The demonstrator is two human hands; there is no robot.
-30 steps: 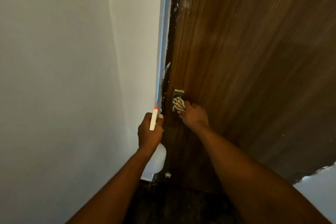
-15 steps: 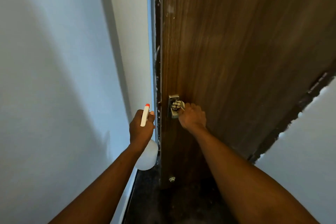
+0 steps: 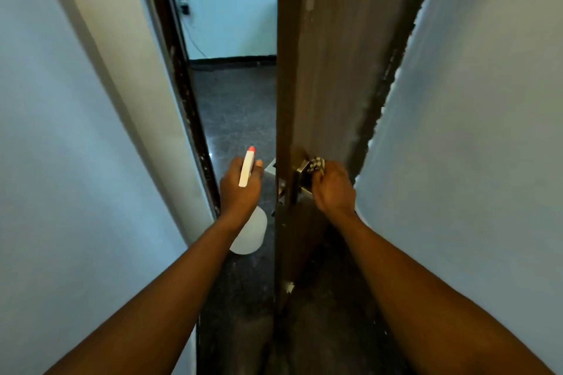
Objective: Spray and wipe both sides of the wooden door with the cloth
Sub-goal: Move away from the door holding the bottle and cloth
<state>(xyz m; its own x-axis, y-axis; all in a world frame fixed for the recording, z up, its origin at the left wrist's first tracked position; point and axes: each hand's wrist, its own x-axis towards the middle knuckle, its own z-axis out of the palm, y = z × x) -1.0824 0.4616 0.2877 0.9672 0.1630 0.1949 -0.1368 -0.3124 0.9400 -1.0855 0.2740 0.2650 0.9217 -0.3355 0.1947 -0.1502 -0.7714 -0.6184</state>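
Since the earlier frames, the wooden door (image 3: 335,70) has swung from almost shut to open, and its narrow edge now faces you between your two hands. The camera view has also dropped and widened onto the opening.

1. Left hand (image 3: 240,189): your fingers are curled round the neck of the spray bottle (image 3: 248,231). The white trigger head with its red tip points up and away from you above the knuckles. The translucent body hangs below the wrist. This hand is in the open gap, just left of the door edge and apart from it.

2. Right hand (image 3: 333,189): your fingers are curled round the checked cloth (image 3: 316,164), which shows bunched just beyond the fingertips. The cloth is against the metal door handle (image 3: 301,175) on the door face to the right of the edge. Whether your fingers also wrap the handle itself cannot be told.

3. Hand spacing: the hands are apart and at about the same height, with the door edge between them.

4. Surroundings: the dark door frame (image 3: 182,85) runs upward on the outer side of the left hand. Beyond both hands, dark speckled floor (image 3: 234,106) leads to a pale far wall with a wall socket (image 3: 183,3) and a trailing cable. A pale wall (image 3: 472,131) stands to the outer side of the right hand.
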